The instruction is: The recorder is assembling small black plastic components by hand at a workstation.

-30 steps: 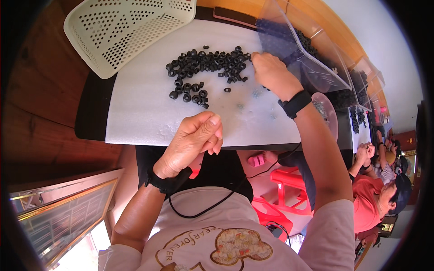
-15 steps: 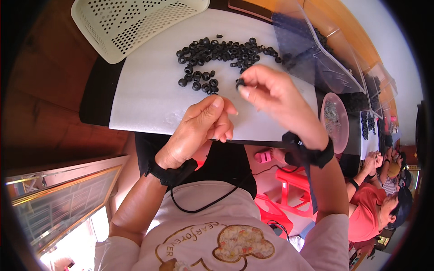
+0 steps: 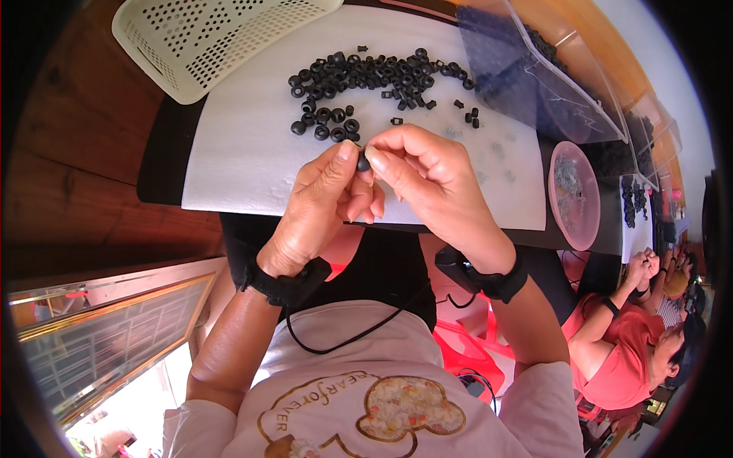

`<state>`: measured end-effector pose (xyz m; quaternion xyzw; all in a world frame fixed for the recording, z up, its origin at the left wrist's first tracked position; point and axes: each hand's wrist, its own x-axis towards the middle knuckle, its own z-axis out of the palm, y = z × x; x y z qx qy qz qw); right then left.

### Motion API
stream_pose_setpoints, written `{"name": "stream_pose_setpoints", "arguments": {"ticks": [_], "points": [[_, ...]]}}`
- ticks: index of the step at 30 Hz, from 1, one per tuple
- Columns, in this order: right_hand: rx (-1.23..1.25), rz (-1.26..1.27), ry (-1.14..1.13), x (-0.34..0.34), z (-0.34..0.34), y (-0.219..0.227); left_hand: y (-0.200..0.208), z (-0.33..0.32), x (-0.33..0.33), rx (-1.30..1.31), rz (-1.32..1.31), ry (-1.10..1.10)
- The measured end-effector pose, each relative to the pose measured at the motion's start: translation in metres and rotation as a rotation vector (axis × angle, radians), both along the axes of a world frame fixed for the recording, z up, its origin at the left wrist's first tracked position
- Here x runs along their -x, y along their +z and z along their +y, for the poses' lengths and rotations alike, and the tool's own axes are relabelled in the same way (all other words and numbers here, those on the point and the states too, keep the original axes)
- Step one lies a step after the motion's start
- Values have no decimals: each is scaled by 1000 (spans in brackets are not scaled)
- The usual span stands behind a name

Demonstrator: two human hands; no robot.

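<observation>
Both hands meet above the near part of a white sheet (image 3: 252,172) on the table. A small round black plastic piece (image 3: 363,161) sits between their fingertips. My left hand (image 3: 324,187) is closed, thumb and fingers pinched on one side of the piece, other fingers curled below. From the other side, the thumb and forefinger of my right hand (image 3: 429,174) pinch the same piece. Just beyond the fingers lie several loose black ring-shaped pieces (image 3: 337,114), in front of a wider heap of black pieces (image 3: 382,72). Whether something smaller is inside the held piece is hidden.
A cream perforated basket (image 3: 183,95) stands at the far left. Clear plastic bins (image 3: 573,99) with black parts stand at the far right. A pink bowl (image 3: 557,206) of small clear bits is at the right edge. Another person (image 3: 622,351) sits to the right.
My right hand has come left and nearer with its black piece, meeting my left hand, which has stayed nearly in place. Small black pieces it covered now show on the sheet.
</observation>
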<state>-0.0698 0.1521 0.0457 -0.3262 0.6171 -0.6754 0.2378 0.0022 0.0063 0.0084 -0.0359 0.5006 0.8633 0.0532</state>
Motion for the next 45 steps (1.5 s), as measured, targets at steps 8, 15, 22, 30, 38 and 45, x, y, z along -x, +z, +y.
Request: {"name": "stream_pose_setpoints", "arguments": {"ticks": [8, 15, 22, 30, 38, 45], "points": [[-161, 115, -46, 4, 6, 3, -1, 4, -2, -90, 26, 99], [-547, 447, -137, 63, 21, 8, -2, 8, 2, 10, 48, 131], [-735, 583, -142, 87, 2, 0, -2, 7, 5, 27, 33, 105], [-794, 602, -173, 83, 36, 11, -4, 2, 1, -2, 20, 87], [-774, 675, -56, 52, 51, 4, -5, 1, 3, -10, 52, 36], [-783, 736, -83, 38, 55, 1, -3, 3, 1, 20, 39, 50]]}}
